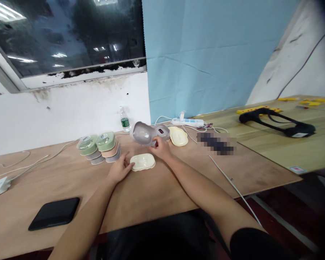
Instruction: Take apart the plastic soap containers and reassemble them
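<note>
My right hand (pixel 161 147) pinches the rim of a grey plastic container (pixel 143 133), which is tilted with its hollow inside facing me. Just below it, a cream oval lid or shallow tray (pixel 142 162) lies on the table. At that piece's left edge is my left hand (pixel 121 167), its fingers apart and its fingertips at the rim. A second grey container (pixel 162 131) with a small dark red mark sits behind my right hand. Beside it rests another cream lid-like piece (pixel 178 136).
Stacked food boxes with green lids (pixel 106 140) stand left of my hands. A plastic bottle (pixel 125 121) and a power strip (pixel 188 122) line the wall. A black flat case (pixel 55 213) lies at front left; a black frame-like object (pixel 276 122) is on the right table.
</note>
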Available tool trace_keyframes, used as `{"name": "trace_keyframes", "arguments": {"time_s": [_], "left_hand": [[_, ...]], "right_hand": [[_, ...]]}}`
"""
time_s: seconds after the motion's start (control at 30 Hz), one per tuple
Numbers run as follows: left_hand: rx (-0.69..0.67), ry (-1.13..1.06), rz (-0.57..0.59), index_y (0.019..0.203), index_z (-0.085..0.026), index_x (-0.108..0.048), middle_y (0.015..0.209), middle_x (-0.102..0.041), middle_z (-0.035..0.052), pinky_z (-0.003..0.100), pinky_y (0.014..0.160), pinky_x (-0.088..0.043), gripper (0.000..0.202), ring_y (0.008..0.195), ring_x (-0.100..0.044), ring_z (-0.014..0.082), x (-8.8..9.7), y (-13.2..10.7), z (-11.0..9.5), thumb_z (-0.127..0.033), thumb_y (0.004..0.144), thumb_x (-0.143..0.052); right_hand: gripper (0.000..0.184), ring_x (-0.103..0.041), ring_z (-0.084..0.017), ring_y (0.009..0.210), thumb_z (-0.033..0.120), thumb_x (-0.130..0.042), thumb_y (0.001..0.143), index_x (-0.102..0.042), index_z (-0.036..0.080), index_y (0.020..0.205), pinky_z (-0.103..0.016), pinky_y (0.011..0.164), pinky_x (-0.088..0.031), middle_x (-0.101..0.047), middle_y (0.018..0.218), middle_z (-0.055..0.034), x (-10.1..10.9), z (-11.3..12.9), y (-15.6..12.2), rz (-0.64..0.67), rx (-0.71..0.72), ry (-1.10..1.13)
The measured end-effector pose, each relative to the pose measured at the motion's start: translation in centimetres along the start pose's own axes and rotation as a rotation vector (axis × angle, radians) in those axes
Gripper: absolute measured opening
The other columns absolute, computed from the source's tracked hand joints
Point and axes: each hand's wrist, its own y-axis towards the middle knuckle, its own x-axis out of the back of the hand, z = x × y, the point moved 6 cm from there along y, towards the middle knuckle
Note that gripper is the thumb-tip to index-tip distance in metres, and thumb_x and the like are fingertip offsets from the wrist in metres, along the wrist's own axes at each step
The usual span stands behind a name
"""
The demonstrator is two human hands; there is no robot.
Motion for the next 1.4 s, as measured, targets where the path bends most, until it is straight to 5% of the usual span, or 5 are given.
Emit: {"name": "trace_keyframes", "arguments": {"time_s": [0.17,0.43,0.73,1.17,1.4], "left_hand": [[0.034,-0.047,-0.243,0.147,-0.017,-0.007,0.094,-0.059,0.0049,0.027,0.058,-0.044,0.085,0.061,-0.052,0.0123,1.6,-0.2,0.2,-0.046,0.083,-0.056],[0.001,-0.002,-0.303,0.132,-0.017,-0.043,0.084,-0.057,0.0037,0.027,0.062,-0.045,0.056,0.064,-0.051,0.0133,2.5,-0.2,-0.3,-0.048,0.086,-0.052],[0.056,-0.076,-0.190,0.095,-0.018,-0.061,0.082,-0.066,0.0043,0.028,0.065,-0.044,0.040,0.069,-0.058,0.0164,2.0,-0.3,0.0,-0.054,0.087,-0.046],[0.026,0.115,0.182,0.067,-0.020,-0.056,0.067,-0.061,0.0014,0.027,0.057,-0.035,0.049,0.062,-0.054,0.0166,-0.3,0.0,-0.6,-0.058,0.089,-0.034],[0.134,0.137,0.101,0.095,-0.020,-0.058,0.081,-0.065,0.0024,0.028,0.060,-0.041,0.052,0.070,-0.060,0.0184,-0.2,0.0,1.2,-0.065,0.069,-0.061]], "right_hand": [[0.041,-0.056,-0.016,0.068,0.050,-0.055,0.081,-0.060,0.017,0.104,-0.025,0.068,-0.039,-0.064,0.076,-0.0045,-1.2,4.5,-1.6,0.201,0.305,0.077],[0.045,-0.052,-0.016,0.067,0.056,-0.038,0.087,-0.060,0.017,0.094,-0.026,0.064,-0.035,-0.059,0.071,-0.0042,-0.5,3.5,-1.3,0.151,0.202,0.051],[0.055,-0.051,-0.014,0.059,0.056,-0.032,0.090,-0.055,0.016,0.060,-0.023,0.055,-0.031,-0.054,0.057,0.0000,-1.9,0.1,-0.2,0.372,-0.080,0.176],[0.047,-0.041,-0.010,0.049,0.053,-0.051,0.082,-0.056,0.017,0.052,-0.023,0.051,-0.023,-0.049,0.050,0.0032,-3.6,-1.8,-0.7,0.668,-0.013,-0.068],[0.044,-0.040,-0.009,0.050,0.051,-0.052,0.082,-0.055,0.017,0.055,-0.024,0.051,-0.020,-0.051,0.053,0.0028,-3.5,-1.4,-0.6,0.574,0.019,-0.062]]}}
